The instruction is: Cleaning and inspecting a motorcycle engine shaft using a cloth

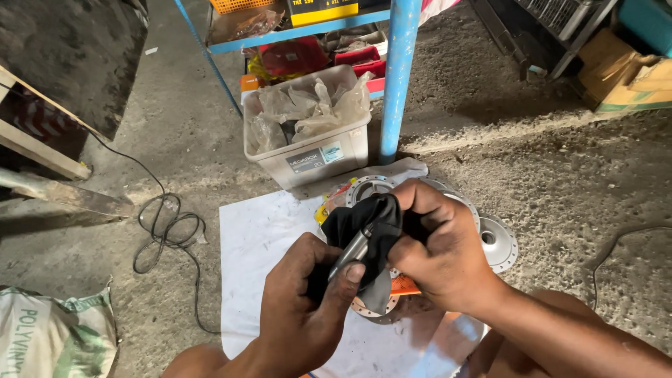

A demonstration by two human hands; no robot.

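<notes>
My left hand [304,294] grips a short metal rod [352,250], thumb pressed along it. My right hand [437,245] is closed on a black cloth [367,220] wrapped around the rod's upper end. Both hands hover above a white sheet [259,238] on the concrete floor. Under the hands lie round metal flanged parts: one with bolt holes [371,308], a ring [369,187] behind, and a silver hub disc [498,243] to the right. An orange packet [404,285] sits beneath them.
A clear plastic bin [308,150] full of plastic bags stands behind, beside a blue shelf post [399,77]. A black cable [164,231] coils at left. A woven sack [52,336] lies at the lower left. Cardboard boxes [623,77] sit at upper right.
</notes>
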